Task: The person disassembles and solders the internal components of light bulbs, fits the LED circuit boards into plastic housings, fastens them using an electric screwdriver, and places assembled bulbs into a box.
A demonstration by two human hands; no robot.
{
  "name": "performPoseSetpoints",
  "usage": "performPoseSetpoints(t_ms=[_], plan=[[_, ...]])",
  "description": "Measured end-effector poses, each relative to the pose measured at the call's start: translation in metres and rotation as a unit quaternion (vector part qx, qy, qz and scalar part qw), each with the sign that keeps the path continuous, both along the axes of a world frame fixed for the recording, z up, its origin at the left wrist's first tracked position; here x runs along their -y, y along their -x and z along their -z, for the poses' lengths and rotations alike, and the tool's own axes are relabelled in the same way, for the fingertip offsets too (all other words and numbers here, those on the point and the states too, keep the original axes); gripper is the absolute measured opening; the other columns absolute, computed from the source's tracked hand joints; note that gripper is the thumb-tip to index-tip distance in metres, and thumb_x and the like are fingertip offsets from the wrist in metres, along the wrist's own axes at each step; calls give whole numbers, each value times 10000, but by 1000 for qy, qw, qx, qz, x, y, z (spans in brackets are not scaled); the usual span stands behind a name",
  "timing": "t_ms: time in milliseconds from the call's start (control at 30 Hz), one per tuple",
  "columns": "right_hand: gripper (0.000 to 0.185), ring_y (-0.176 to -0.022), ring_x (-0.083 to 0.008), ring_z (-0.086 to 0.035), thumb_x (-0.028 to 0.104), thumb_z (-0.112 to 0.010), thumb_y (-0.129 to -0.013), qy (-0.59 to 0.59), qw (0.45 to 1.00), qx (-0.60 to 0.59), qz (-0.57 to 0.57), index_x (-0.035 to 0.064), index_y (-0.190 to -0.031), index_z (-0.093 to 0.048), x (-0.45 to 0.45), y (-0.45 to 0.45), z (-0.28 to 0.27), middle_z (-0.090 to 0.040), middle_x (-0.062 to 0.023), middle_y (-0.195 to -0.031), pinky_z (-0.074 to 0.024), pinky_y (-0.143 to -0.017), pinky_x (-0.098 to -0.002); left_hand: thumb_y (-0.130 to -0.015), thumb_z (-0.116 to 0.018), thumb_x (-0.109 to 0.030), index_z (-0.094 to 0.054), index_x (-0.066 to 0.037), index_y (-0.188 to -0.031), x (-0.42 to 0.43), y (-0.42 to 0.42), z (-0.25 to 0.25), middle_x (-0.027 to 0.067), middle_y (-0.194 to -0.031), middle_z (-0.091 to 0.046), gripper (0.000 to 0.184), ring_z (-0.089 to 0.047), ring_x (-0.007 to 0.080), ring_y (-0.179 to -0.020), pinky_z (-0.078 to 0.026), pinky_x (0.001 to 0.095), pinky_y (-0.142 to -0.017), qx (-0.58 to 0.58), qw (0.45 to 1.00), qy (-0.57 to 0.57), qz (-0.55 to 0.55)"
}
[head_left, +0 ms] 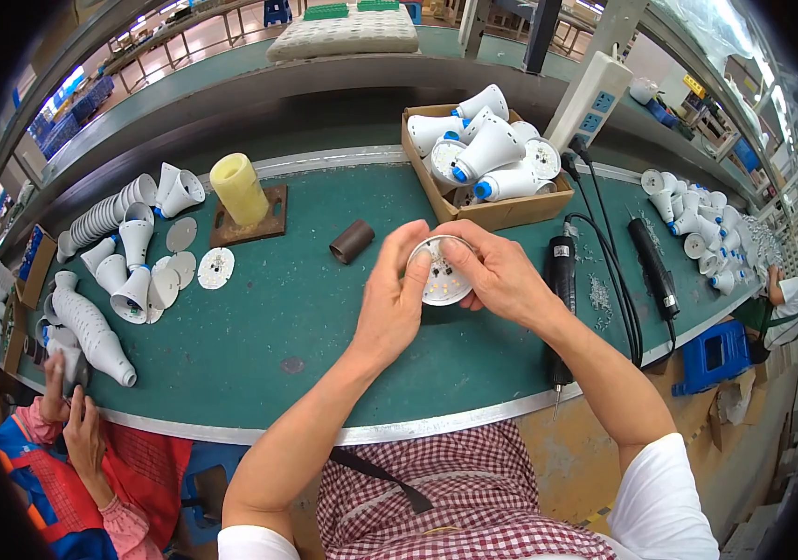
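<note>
My left hand [388,297] and my right hand [503,278] hold an LED bulb housing [443,286] between them over the bench. Its round face, a white LED board with small yellow chips, is turned up towards me. Both thumbs press on the board near its upper edge, and the fingers wrap round the rim. The body of the housing below is hidden. Just left of my hands a short brown tube [352,242] lies on the green mat. An electric screwdriver [561,280] rests beside my right forearm, its bit pointing towards the bench edge.
A cardboard box [501,217] of bulb housings stands behind my hands. Leftward are a yellow cylinder [241,191] on a brown board, round LED boards [216,268] and stacked white cones [91,327]. Rightward lie loose screws [600,294], another screwdriver [652,269] and cables. A co-worker's hands [83,429] work at far left.
</note>
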State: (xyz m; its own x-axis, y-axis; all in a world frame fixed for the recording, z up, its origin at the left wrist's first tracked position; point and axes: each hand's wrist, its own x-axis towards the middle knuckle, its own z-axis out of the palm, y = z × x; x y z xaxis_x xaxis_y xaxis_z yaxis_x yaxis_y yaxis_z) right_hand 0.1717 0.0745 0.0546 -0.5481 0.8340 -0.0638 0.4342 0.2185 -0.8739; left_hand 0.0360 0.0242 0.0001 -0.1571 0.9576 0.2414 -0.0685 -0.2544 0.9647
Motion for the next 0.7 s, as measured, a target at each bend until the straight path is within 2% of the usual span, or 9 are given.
performPoseSetpoints(t_ms=[33,100,333,400,567,700], plan=[[354,-534,-176,-599,353,-438,-904,1,1000,-18,6,53,-1077,-505,1,0,1,-618,-132,-760,-472,-484,-295,-941,-398,-208,-453,-25,-1195,-1,0,3,135,-1204,-494,317,-499,158,-1041,-410,284,-875,0,1000,0,0],[345,-523,-183,-599,347,-434,-906,-3,1000,-17,18,48,-1067,-495,4,4,2,-617,-138,-745,-472,-478,-294,-928,-444,-225,-500,-13,-1130,-4,0,9,122,-1145,-532,298,-519,130,-982,-436,266,-830,94,995,12,-9],[302,-533,-193,-610,317,-447,-903,-20,999,-35,25,41,-1018,-486,9,15,6,-612,-140,-710,-481,-477,-292,-926,-453,-237,-543,-8,-1102,-1,1,6,67,-1001,-594,303,-545,100,-873,-456,241,-768,67,997,-14,-30],[295,-547,-195,-616,313,-451,-901,-24,998,-53,24,41,-1007,-491,7,15,6,-614,-137,-712,-483,-481,-291,-923,-461,-236,-544,-11,-1120,-1,-1,3,61,-982,-602,310,-550,98,-861,-458,239,-749,147,989,-13,-19],[278,-574,-197,-622,309,-462,-894,-12,998,-53,37,43,-963,-503,8,15,5,-612,-134,-714,-482,-494,-302,-925,-448,-200,-548,-11,-1118,-1,0,4,60,-970,-606,289,-553,98,-850,-461,240,-736,116,993,-14,-21],[251,-607,-294,-616,283,-473,-875,-87,995,-35,29,41,-933,-509,5,18,9,-603,-170,-698,-468,-548,-371,-922,-453,-197,-524,-5,-1133,-1,4,5,60,-994,-578,294,-562,106,-881,-488,240,-743,81,996,-19,-22]])
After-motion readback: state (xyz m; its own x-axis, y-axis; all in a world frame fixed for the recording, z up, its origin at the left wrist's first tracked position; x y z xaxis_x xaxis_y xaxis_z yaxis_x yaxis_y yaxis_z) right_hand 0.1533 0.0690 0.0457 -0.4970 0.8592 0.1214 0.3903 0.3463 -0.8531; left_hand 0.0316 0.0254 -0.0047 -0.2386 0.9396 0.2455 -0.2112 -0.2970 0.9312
